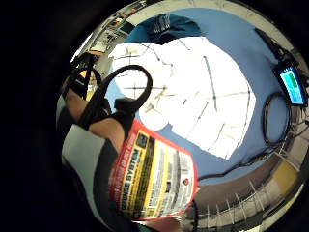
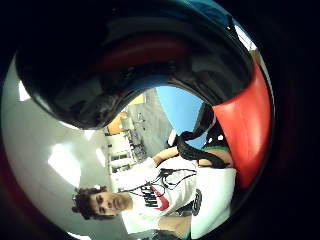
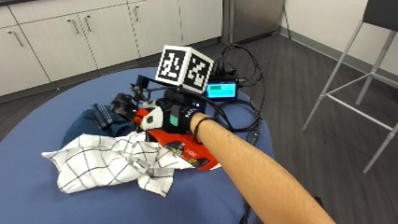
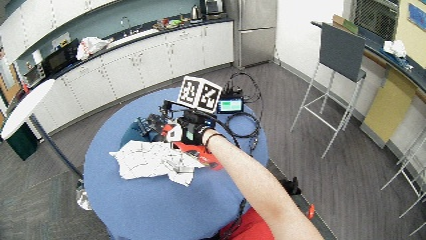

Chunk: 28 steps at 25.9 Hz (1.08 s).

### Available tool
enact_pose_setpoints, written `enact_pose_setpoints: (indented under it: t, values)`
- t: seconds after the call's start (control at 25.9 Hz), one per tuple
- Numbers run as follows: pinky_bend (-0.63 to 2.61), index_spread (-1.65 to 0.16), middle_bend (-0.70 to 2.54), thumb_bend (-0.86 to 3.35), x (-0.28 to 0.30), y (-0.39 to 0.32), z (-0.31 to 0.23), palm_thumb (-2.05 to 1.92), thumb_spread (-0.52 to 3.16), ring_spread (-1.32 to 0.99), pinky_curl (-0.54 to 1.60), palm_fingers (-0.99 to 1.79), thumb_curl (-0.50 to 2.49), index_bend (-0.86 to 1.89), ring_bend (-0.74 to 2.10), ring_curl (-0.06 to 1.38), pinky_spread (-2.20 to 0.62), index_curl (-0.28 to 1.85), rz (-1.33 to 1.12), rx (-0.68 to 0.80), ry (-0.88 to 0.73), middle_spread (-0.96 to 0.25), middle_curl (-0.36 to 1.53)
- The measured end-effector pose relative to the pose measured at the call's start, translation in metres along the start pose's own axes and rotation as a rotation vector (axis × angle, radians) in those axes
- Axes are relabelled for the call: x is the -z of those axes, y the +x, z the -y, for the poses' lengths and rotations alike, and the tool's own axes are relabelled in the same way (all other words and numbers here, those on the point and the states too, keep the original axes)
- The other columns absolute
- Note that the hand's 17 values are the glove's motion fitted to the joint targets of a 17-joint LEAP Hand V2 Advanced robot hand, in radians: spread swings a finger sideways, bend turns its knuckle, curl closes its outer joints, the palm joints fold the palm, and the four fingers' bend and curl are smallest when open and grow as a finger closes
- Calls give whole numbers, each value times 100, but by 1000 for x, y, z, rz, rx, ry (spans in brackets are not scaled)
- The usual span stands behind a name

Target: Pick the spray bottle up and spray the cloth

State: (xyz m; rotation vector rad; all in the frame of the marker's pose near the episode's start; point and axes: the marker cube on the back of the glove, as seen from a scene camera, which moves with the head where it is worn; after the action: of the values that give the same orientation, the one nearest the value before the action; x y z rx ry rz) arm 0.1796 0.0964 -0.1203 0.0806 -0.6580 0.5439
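Observation:
My gloved right hand [image 3: 177, 116] grips the neck of a red spray bottle [image 3: 187, 150] with a yellow and white label [image 1: 154, 176]. The bottle is tilted, its white nozzle [image 3: 149, 120] pointing out over the cloth. Its lower end is down by the cloth's edge. The cloth [image 3: 112, 161] is white with thin black grid lines and lies crumpled on the blue round table [image 3: 74, 205]. In the little finger side palm view the cloth [image 1: 193, 101] spreads out just beyond the bottle. The thumb side palm view is mostly filled by the bottle's black and red head [image 2: 247, 130].
A dark blue bundle [image 3: 81, 128] lies behind the cloth. A small device with a lit screen [image 3: 222, 90] and looped black cables [image 3: 249, 116] sit at the table's far right edge. A tall stool [image 3: 354, 88] stands on the floor to the right.

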Motion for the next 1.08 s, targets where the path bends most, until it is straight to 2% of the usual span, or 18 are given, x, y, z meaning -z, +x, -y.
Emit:
enact_pose_setpoints:
  t: [0.27,0.5,0.62,0.77,0.93,1.08]
  values:
    - [39,-15,52,-2,32,-31,-10,93,87,-9,33,117,61,9,63,42,15,24,-36,31,38,-8,48]
    - [40,-15,53,-2,-24,3,1,92,88,-10,33,118,61,10,64,42,14,24,-27,-27,-72,-8,48]
    - [40,-15,53,-2,-33,13,1,91,88,-9,33,118,62,10,64,42,13,24,21,-16,-66,-8,48]
    - [39,-15,54,-2,4,1,-14,91,88,-9,33,117,62,10,64,41,13,25,144,95,91,-8,48]
    - [39,-15,54,-2,49,-6,-49,91,88,-9,33,116,62,11,64,41,13,25,288,214,328,-8,48]
    - [37,-15,53,-2,74,17,-88,91,89,-10,33,114,63,11,63,41,13,26,374,250,598,-8,48]
